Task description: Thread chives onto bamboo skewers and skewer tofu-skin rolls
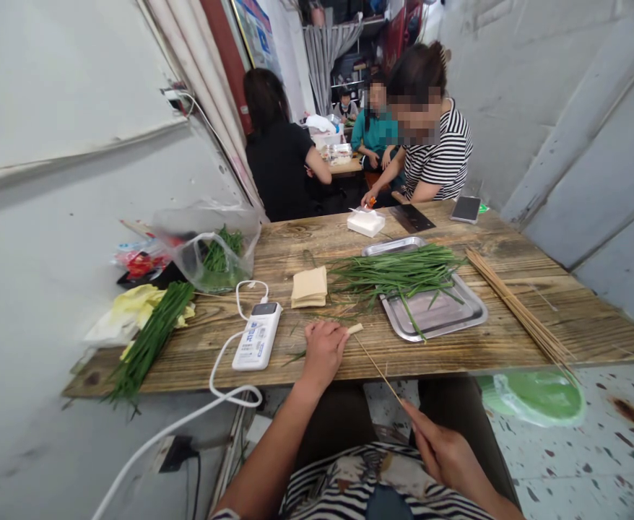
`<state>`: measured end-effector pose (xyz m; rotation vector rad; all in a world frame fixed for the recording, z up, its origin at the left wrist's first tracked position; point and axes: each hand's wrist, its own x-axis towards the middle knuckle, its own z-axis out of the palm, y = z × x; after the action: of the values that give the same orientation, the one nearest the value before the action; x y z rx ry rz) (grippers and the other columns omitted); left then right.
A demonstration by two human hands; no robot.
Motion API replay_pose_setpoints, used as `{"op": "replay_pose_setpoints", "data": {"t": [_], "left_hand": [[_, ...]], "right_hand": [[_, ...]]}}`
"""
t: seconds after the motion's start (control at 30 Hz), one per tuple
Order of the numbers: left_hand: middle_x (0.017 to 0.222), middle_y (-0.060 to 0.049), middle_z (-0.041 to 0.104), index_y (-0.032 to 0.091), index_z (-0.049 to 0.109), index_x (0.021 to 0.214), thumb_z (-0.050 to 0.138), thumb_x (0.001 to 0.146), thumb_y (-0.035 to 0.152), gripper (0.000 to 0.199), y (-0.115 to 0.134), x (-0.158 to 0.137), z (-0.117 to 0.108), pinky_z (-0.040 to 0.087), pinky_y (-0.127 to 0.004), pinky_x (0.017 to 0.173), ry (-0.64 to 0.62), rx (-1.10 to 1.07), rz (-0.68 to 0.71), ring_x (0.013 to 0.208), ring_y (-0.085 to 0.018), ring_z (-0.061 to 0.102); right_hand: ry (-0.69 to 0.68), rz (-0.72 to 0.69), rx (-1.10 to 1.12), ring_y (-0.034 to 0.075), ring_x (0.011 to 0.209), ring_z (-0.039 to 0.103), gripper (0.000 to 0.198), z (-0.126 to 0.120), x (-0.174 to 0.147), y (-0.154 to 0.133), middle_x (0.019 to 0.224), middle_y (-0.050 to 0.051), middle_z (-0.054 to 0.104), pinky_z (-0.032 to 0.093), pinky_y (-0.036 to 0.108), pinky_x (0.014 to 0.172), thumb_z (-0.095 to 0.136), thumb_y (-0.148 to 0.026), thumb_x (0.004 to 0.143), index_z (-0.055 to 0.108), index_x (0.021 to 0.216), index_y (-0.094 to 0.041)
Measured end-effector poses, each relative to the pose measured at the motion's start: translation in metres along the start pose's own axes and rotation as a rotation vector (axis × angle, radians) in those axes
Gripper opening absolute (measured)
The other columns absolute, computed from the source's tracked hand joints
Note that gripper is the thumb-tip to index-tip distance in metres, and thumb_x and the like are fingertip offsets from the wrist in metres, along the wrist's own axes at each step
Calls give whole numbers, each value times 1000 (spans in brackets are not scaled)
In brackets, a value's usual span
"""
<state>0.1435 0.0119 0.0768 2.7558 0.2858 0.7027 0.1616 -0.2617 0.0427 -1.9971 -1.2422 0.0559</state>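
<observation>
Near the table's front edge, my left hand [323,352] is closed on a pale rolled tofu sheet [355,328], pressing it to the wood; only the roll's right end shows. My right hand [440,439] grips the lower end of a thin bamboo skewer [378,367] in front of the table edge. The skewer slants up toward the roll; whether its tip touches or enters it I cannot tell. Beyond my left hand lies a stack of square tofu sheets [309,287]. Green chives [404,271] lie across a metal tray [441,323] and onto the wood.
A bundle of bamboo skewers [517,310] lies at right, overhanging the edge. At left are a cabled white power bank [257,338], a chive bunch [154,336] and a plastic bag [244,249]. Across the table sits a person in stripes [440,162], near a white box [365,222] and phone [465,209].
</observation>
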Motion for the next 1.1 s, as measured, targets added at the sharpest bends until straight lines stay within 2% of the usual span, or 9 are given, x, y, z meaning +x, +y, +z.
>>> {"op": "replay_pose_setpoints", "data": {"t": [0.3,0.47,0.7,0.9,1.1], "left_hand": [[90,-5,66,22,68,90,50,91,25,18,0,0,0,30,-38,84,-4,-3,5,88,-18,54],[89,-4,66,22,68,88,51,90,24,17,1,0,-1,30,-38,83,7,-2,4,87,-18,54],[89,-5,67,22,69,89,52,89,23,16,2,0,-1,30,-38,84,20,-15,-6,87,-18,55],[89,-5,67,22,68,88,52,90,24,17,2,0,0,30,-38,84,24,-10,-3,86,-18,54],[90,-5,66,22,68,88,51,90,24,17,1,0,0,31,-38,83,7,-5,5,87,-19,54]], "right_hand": [[49,-27,10,13,66,71,51,1,0,1,100,10,72,54,14,65,35,-10,90,43,140,-17],[26,-28,19,12,67,71,51,-1,0,0,98,9,73,53,13,66,36,-10,90,42,141,-16],[69,-51,32,14,76,71,50,3,-1,4,108,11,70,54,15,72,35,-11,91,42,141,-15],[46,-3,28,12,65,69,52,11,-5,8,101,10,72,55,17,64,33,-12,90,43,141,-16],[80,33,28,14,63,69,48,18,-7,9,89,10,74,54,17,62,32,-13,90,51,134,-14]]}}
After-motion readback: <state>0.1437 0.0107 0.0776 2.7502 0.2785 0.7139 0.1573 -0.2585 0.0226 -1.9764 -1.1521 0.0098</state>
